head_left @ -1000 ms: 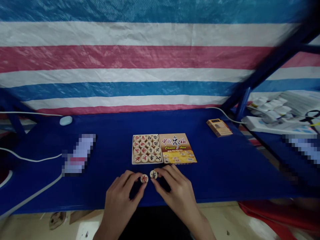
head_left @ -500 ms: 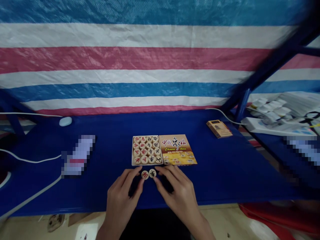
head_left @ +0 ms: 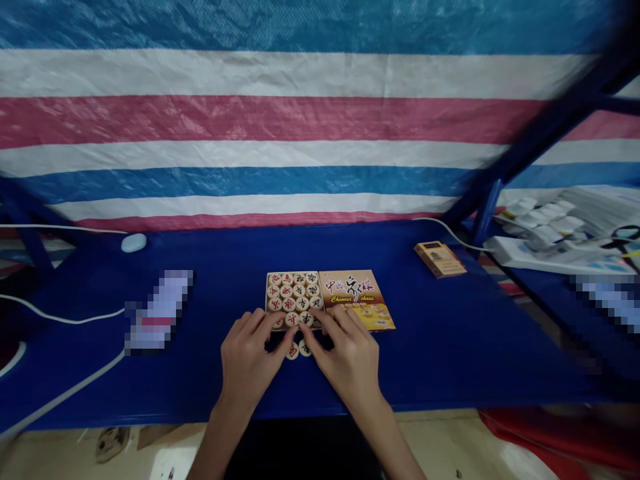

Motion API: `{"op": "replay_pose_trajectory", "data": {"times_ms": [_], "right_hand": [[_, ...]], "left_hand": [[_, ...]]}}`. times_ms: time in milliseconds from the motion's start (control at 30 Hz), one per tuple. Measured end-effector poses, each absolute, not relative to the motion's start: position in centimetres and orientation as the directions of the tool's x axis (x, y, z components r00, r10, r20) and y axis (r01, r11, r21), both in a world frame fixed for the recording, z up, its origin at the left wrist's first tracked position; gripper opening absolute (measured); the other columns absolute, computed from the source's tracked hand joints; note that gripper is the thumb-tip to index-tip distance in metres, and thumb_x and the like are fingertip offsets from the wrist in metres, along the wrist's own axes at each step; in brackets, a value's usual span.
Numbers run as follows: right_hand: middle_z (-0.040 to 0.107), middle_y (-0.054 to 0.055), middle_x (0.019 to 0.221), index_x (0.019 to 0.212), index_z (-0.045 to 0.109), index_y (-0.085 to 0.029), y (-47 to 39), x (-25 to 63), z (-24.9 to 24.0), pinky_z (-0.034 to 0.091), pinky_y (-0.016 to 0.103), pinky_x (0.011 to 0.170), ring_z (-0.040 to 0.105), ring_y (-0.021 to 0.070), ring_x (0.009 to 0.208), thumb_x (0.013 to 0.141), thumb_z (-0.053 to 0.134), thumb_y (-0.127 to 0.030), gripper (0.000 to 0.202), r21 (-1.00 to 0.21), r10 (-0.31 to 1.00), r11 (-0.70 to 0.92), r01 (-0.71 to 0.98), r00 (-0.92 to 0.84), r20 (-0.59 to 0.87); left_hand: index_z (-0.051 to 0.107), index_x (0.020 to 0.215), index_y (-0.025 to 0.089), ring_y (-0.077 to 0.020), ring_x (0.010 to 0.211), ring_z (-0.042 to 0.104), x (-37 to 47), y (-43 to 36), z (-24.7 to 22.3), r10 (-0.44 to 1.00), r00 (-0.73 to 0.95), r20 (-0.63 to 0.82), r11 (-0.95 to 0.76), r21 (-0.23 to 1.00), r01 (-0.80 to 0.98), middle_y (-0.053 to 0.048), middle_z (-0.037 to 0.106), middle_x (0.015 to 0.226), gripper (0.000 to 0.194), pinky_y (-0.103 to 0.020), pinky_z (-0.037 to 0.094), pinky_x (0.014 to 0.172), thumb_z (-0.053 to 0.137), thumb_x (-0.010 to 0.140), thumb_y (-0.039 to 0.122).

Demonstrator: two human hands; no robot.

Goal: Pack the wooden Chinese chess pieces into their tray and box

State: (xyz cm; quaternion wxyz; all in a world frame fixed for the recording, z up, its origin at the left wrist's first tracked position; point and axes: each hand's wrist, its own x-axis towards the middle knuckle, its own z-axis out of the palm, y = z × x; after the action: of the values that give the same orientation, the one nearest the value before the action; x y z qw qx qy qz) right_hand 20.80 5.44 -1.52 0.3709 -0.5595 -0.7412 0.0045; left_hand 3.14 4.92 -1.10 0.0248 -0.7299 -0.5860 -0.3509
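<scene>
My left hand (head_left: 250, 353) has its thumb and index finger closed on a round piece with a red character (head_left: 292, 320). Beside it, my right hand (head_left: 350, 357) pinches a round piece with a black character (head_left: 306, 319). Both pieces are at the front row of an open box (head_left: 267, 290) filled with rows of similar discs. Just in front of the box, another red-marked disc (head_left: 292, 351) and a black-marked disc (head_left: 305, 347) lie side by side on the blue surface, partly covered by my thumbs. The printed Chinese chess lid (head_left: 373, 293) adjoins the box's right side.
A blurred-out phone-like object (head_left: 163, 310) and a small white case (head_left: 133, 243) lie at left, near white cables. At right are a tan cigarette-like pack (head_left: 440, 259) and a white power strip (head_left: 545, 257). A striped sheet (head_left: 300, 120) hangs behind.
Both hands have moved forward from the two discs in front of the box to its front row. Their fingertips are now on a red-marked and a black-marked piece there.
</scene>
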Motion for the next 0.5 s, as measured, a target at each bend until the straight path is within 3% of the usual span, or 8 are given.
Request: {"op": "replay_pose_trajectory", "data": {"times_ms": [300,500], "right_hand": [[0.068,0.004,0.086,0.112,0.073,-0.022,5.56,20.90,-1.88,0.049,0.034,0.075,0.062,0.0197,0.081,0.096,0.062,-0.037,0.024,-0.416,0.839,0.375,0.828,-0.113,0.531],[0.064,0.002,0.078,0.111,0.072,-0.022,5.38,20.96,-1.36,0.050,0.033,0.074,0.059,0.0168,0.074,0.094,0.066,-0.032,0.021,-0.498,0.826,0.415,0.761,-0.087,0.557]], "left_hand": [[0.075,0.105,0.027,-0.0143,0.065,0.053,2.99,5.45,-1.33,0.884,0.069,0.462,-0.308,0.464,0.831,0.002,0.059,0.071,0.019,-0.029,0.046,0.072,0.065,0.094,0.039],[0.074,0.109,0.027,-0.0129,0.064,0.052,2.92,5.16,-1.19,0.847,0.040,0.530,-0.350,0.499,0.792,0.003,0.055,0.070,0.018,-0.028,0.046,0.071,0.069,0.093,0.032]]}}
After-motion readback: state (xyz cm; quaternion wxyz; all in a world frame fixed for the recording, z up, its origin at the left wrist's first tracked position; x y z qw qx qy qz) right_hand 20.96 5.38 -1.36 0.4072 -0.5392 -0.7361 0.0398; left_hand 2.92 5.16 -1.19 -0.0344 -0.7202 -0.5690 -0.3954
